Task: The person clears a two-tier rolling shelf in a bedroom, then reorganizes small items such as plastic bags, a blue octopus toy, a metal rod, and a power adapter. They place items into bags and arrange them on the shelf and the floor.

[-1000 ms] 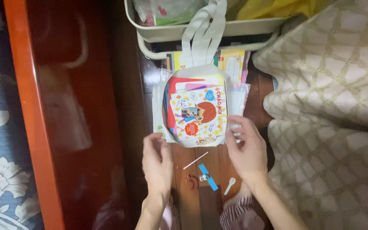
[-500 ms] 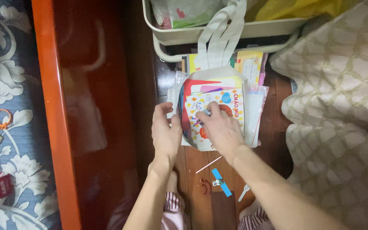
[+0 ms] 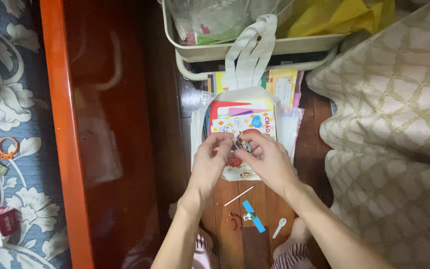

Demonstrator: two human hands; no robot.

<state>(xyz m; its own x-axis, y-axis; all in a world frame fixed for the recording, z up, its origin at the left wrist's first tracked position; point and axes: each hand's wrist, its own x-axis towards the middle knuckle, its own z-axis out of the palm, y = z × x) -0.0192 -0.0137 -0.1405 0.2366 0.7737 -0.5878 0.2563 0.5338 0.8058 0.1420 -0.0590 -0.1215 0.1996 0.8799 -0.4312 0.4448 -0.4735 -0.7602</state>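
Your left hand and right hand meet over a colourful flat package that lies on top of a white cloth bag on the wooden floor. The package is roughly rectangular, white with red, yellow and blue patches and a round orange shape near its lower edge; a red sheet shows just above it inside the bag's mouth. Both hands have their fingertips drawn together at the package's lower middle, pinching something small there; what it is stays hidden between the fingers. The bag's two white handles run up over the rim of a pale tray, which holds one clear plastic bag and one yellow bag. Under the cloth bag, two yellow printed sheets stick out at the top and a clear sleeve at the right. On the floor near your wrists lie one thin white stick, one blue strip, one small white spoon and one small reddish curl. A red-brown wooden panel stands to the left, and a quilted beige blanket to the right.
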